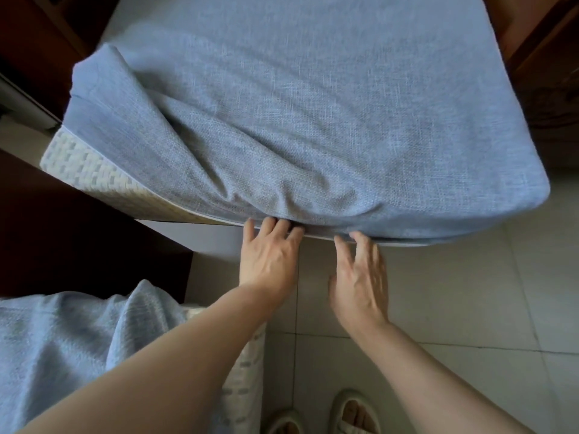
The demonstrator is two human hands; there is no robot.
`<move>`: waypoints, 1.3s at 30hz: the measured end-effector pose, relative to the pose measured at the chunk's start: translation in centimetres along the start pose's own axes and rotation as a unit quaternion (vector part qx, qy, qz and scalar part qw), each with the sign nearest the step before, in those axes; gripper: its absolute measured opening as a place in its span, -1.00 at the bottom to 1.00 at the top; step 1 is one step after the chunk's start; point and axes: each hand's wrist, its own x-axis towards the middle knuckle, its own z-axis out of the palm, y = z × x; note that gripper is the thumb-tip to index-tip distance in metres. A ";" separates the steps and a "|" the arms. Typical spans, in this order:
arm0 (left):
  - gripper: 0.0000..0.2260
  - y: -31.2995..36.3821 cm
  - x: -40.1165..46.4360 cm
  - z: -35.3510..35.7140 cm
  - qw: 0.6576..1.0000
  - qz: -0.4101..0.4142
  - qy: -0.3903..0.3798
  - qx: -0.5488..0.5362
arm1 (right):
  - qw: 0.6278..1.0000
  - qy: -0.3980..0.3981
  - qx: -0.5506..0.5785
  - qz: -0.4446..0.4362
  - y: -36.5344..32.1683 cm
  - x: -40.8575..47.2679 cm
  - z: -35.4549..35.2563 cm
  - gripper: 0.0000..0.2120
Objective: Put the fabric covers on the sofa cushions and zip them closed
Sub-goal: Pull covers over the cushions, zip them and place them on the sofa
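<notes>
One blue fabric cover (313, 104) fills the upper frame, drawn over one cushion (84, 164) whose white patterned corner shows at mid-left. Its open hem runs left to right just above both hands. The left hand (269, 255) and right hand (360, 277), fingers spread, touch this edge. A second cover (62, 346) lies lower left.
</notes>
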 end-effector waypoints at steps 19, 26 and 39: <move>-0.71 -4.3 4.1 2.6 0.947 0.280 0.127 0.093 | 0.436 -0.101 0.806 0.388 -2.3 5.9 7.8 -0.60; -0.78 -4.5 4.0 2.8 0.944 0.272 0.155 0.100 | 0.316 -0.068 0.867 0.378 -2.2 6.5 6.1 -0.85; -0.81 -3.8 3.2 -4.1 0.950 0.250 0.176 0.067 | 0.302 -0.026 0.812 0.498 -4.2 8.7 -2.7 -0.85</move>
